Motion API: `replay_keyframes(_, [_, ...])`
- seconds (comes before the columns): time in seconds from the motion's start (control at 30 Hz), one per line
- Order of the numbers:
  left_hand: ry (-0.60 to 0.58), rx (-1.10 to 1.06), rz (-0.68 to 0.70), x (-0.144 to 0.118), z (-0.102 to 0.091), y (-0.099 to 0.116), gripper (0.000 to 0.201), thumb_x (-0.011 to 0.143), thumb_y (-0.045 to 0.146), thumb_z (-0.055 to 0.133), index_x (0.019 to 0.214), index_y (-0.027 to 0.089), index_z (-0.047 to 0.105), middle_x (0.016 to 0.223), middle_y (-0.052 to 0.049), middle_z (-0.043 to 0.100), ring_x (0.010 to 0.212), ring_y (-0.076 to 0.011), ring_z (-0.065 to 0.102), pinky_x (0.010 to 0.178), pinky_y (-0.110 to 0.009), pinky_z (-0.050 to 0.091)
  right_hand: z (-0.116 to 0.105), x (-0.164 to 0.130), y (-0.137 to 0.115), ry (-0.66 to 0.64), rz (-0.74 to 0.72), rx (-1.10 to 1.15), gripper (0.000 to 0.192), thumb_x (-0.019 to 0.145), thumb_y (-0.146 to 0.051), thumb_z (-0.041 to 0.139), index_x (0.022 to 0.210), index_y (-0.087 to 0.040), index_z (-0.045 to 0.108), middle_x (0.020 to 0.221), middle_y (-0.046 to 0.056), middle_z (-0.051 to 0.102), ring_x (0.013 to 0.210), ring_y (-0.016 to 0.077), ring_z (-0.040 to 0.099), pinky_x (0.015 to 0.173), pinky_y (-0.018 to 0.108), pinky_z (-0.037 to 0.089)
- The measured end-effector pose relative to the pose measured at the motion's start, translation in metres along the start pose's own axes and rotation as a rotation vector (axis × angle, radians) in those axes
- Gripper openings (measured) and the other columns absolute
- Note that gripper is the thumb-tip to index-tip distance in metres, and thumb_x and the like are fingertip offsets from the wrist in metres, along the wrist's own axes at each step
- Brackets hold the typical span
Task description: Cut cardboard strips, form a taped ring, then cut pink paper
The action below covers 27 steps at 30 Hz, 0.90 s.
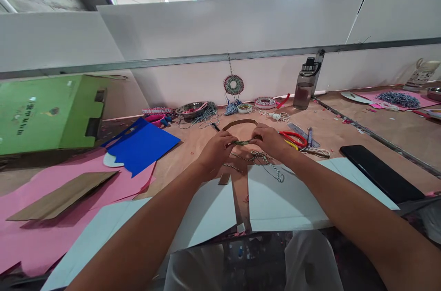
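Brown band (240, 121), pinched by the left hand (216, 148) and right hand (268, 139), fingers closed. Cord (261, 158) lies just nearside of both.

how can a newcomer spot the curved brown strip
Across the table, past the white sheets, find the left hand and right hand. The brown strip arches between them, on their far side. Its curve sets it apart from the straight-edged brown card on the pink paper.
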<state>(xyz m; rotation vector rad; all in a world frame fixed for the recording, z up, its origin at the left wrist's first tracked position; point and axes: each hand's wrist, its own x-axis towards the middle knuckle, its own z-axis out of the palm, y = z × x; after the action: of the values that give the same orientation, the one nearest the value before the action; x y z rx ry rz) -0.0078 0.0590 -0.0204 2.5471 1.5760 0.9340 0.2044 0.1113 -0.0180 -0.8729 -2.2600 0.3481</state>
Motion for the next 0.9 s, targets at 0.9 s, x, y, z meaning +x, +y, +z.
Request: replay_keyframes(0.9, [-0.126, 0.016, -0.101, -0.001, 0.013, 0.008, 0.028, 0.084, 0.012, 0.052, 0.094, 0.022, 0.076, 0.094, -0.008, 0.068, 0.097, -0.0219, 0.060, 0.087, -0.033, 0.048, 0.023, -0.006, -0.014, -0.180, 0.058, -0.168, 0.026, 0.089, -0.025, 0.060, 0.112, -0.028, 0.072, 0.101, 0.005, 0.070, 0.094, 0.0186, 0.061, 0.082, 0.028, 0.042])
